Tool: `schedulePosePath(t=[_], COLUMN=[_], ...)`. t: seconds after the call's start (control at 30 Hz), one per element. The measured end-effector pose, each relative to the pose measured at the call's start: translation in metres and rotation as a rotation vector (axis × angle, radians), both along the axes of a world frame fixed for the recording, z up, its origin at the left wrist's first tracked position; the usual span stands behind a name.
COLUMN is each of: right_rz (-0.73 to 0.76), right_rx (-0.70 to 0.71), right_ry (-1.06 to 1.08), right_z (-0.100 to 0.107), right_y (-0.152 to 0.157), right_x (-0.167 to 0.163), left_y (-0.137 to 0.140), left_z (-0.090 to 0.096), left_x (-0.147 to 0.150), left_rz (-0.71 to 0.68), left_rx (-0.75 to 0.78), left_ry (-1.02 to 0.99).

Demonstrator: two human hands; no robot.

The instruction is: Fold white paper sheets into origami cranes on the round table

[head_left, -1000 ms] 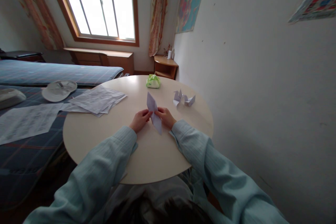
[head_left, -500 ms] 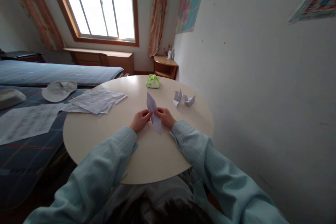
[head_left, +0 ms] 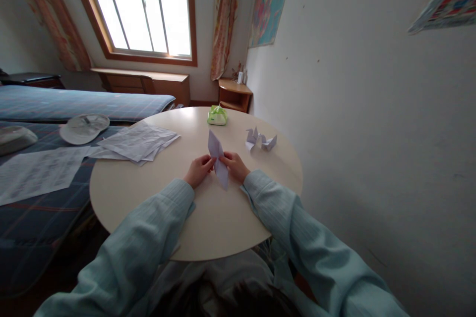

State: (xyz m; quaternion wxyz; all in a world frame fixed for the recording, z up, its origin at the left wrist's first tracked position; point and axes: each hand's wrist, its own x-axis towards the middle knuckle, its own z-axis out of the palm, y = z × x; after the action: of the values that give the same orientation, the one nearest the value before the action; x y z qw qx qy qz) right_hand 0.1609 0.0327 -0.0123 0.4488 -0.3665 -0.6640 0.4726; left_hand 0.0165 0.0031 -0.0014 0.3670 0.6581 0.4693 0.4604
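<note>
A white sheet folded into a long diamond, the folded paper (head_left: 215, 143), is held upright above the round table (head_left: 130, 198). My left hand (head_left: 199, 170) pinches its left side near the middle, thumb and fingers closed. On the opposite side my right hand (head_left: 235, 166) grips it with the thumb across the paper's face. One pointed end rises above the hands and the other hangs below them. Beyond my right hand stand folded paper birds (head_left: 260, 139), close together on the table; the fingers behind the folded paper are partly hidden.
A green tissue pack (head_left: 217, 115) sits at the table's far edge. Loose paper sheets (head_left: 139, 141) overlap the left edge, beside a bed (head_left: 44, 168) that bears a pale cap (head_left: 84, 129). A bare wall (head_left: 357, 119) stands close on the right.
</note>
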Motion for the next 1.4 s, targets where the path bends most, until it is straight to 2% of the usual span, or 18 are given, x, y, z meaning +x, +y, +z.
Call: schedulePosePath(t=[0.27,0.53,0.93,1.4], right_rz=[0.024,0.012,-0.038,0.005], right_rx=[-0.022,-0.024,0.059,0.003], right_ry=[-0.009,-0.039,-0.077,-0.02], right_z=[0.0018,0.0025,0.0002,-0.0005], right_y=[-0.001,-0.0004,0.0026,0.0023], right_x=[-0.0011,0.0,0.0005,0.0002], left_y=[0.0081,0.0091,0.0049,0.0056], left_z=[-0.0088,-0.0086,-0.0046,-0.0038], left_x=[-0.0011,-0.0021,-0.0019,-0.0025], left_rz=[0.074,0.068,0.007,0.025], left_rx=[0.011,0.057,0.113,0.086], left_ry=[-0.157,-0.078,-0.059,-0.03])
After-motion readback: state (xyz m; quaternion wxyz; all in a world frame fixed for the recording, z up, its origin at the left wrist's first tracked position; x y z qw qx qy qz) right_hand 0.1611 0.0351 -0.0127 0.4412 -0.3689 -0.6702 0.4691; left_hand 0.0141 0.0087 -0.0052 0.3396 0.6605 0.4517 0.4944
